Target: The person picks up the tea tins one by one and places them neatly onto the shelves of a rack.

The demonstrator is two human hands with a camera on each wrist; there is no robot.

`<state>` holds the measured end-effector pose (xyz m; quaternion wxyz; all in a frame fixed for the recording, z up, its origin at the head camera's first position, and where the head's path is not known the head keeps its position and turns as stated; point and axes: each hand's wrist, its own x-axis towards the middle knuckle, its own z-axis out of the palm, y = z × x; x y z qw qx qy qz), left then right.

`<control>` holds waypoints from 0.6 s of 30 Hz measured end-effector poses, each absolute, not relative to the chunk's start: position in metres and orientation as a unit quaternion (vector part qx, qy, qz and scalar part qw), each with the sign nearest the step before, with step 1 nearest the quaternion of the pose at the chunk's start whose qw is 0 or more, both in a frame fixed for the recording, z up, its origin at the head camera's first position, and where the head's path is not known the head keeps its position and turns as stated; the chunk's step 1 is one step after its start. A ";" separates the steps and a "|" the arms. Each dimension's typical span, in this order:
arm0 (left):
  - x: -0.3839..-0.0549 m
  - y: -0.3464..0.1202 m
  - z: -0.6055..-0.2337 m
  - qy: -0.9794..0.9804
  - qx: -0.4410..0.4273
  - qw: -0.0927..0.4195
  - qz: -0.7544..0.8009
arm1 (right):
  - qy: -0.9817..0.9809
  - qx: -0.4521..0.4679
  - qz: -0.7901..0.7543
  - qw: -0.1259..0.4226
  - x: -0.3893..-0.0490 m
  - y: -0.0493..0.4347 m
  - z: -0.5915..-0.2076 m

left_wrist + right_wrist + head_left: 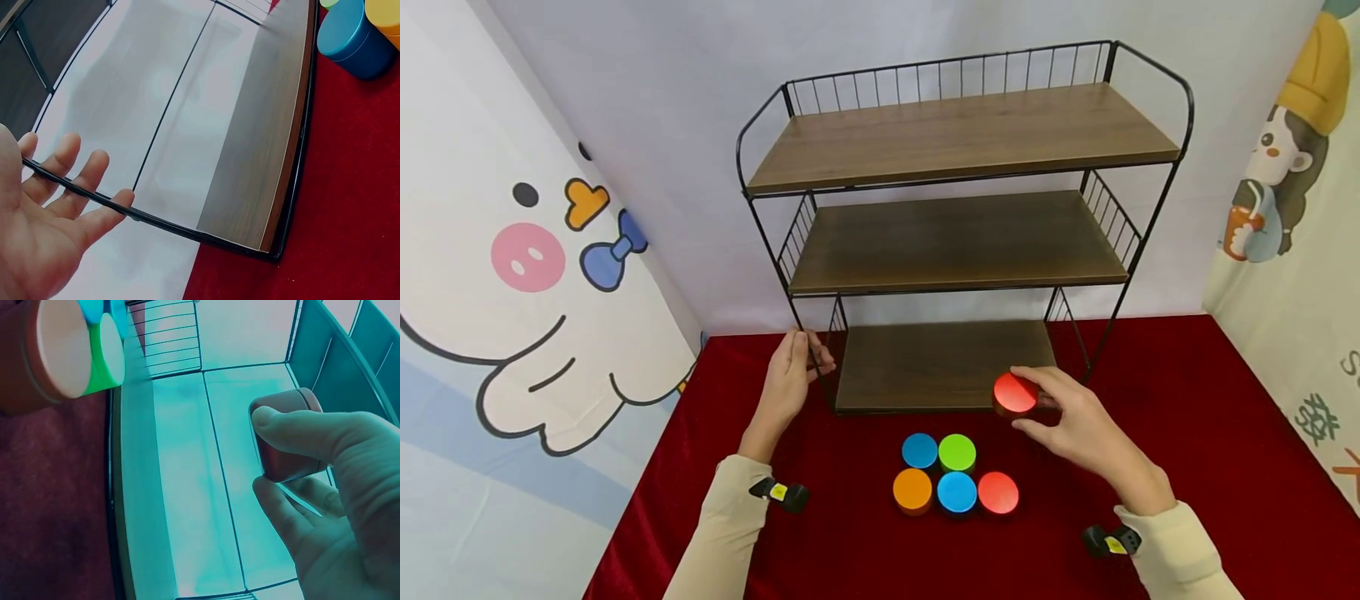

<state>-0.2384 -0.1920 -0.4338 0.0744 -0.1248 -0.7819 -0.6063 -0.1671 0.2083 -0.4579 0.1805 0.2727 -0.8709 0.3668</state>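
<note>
- Held red tin (pixel 1015 395): I see it off the cloth, roughly upright, by the front right corner of the bottom board (pixel 925 367).
- Right hand (pixel 1075 421): grasping that tin, thumb on one side and fingertips opposite; the sidewise pinch leaves lid and base free, presumably so that it can be set down flat.
- Five other tins: blue (pixel 920 451) and green (pixel 957 454) behind, orange (pixel 913 492), blue (pixel 957 492) and red (pixel 998 493) in front, standing close together; I judge this keeps them within easy reach.
- Rack (pixel 958 242): three wooden boards in a black wire frame, standing behind the tins.
- Left hand (pixel 790 371): loosely grasping the rack's left front post between thumb and fingers, probably to steady the light frame; how firmly, I cannot tell.
- Red cloth (pixel 1187 433): under everything, backed by a pale curtain (pixel 647 75).
</note>
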 end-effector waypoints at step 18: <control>-0.240 -0.193 -0.438 -0.790 -0.132 0.084 -0.593 | -0.850 0.295 0.387 0.201 -0.165 0.202 -0.435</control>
